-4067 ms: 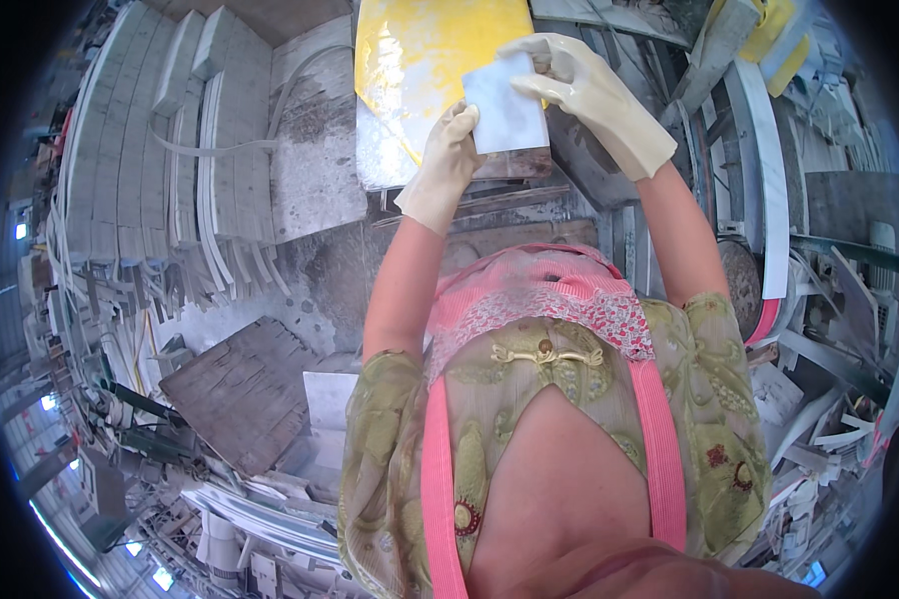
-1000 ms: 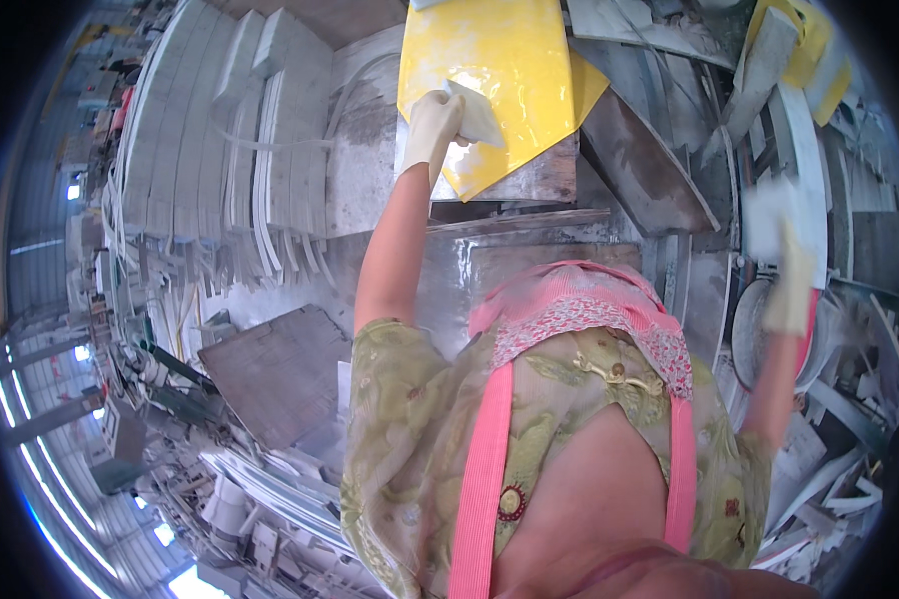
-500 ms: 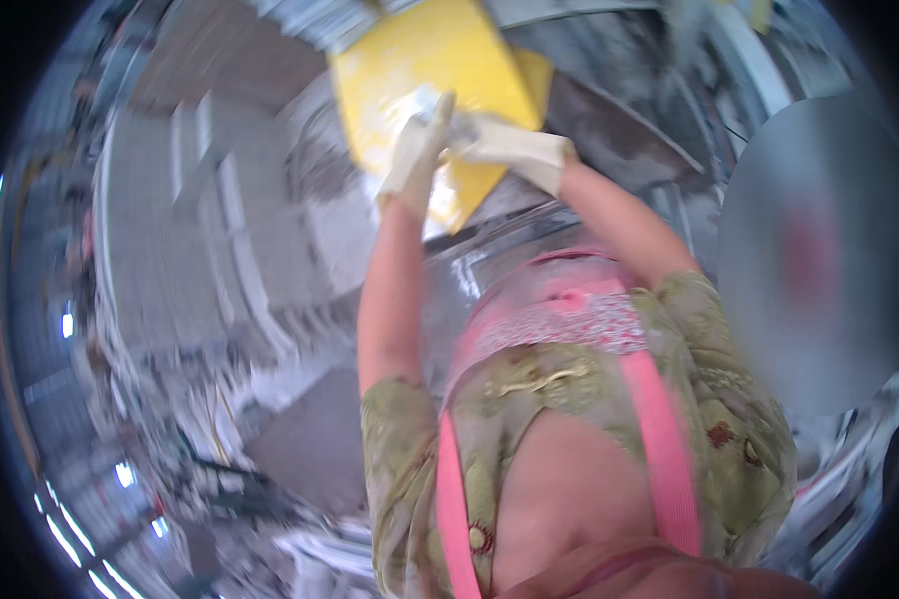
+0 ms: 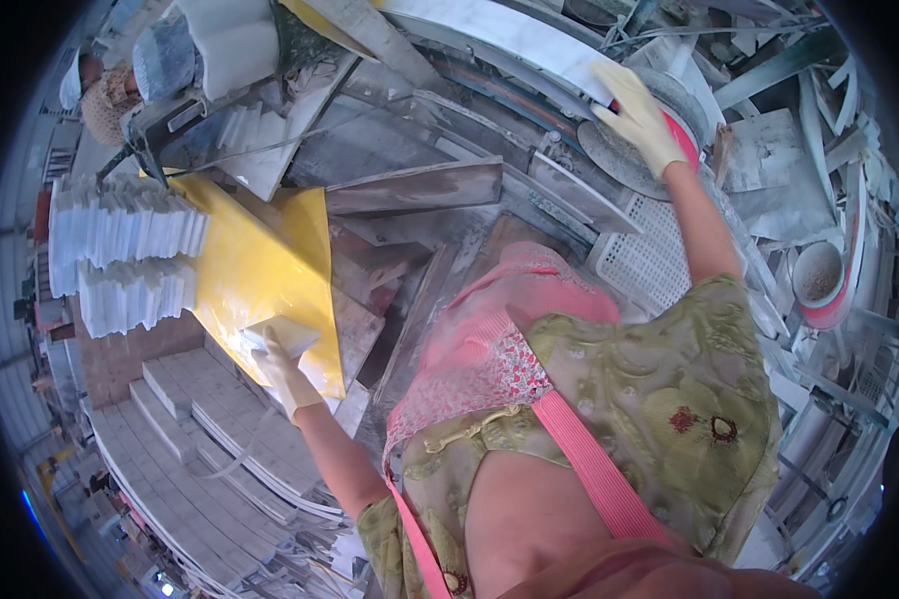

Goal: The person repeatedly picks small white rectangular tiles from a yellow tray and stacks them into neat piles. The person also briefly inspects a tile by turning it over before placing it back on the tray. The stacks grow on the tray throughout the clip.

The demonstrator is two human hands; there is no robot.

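My left hand, in a pale cream glove, grips a small white tile over the lower end of a wet yellow sheet. Its fingers lie along the tile's near edge; the underside is hidden. Far to the right, my right hand, in a similar glove, reaches out with its fingers spread. Nothing shows in it. Its fingertips are by the end of a long white curved slab, over a round grey disc with a pink-red rim beside it. Whether the fingertips touch either cannot be told.
Stacks of thin white tiles stand at the sheet's left edge. Below them lie rows of long grey pieces. A white perforated crate and a round bucket are on the right. Another person's patterned hat shows at upper left.
My hands were together over the yellow sheet and are now far apart. The right one has moved out to the right by the disc. The view has swung right.
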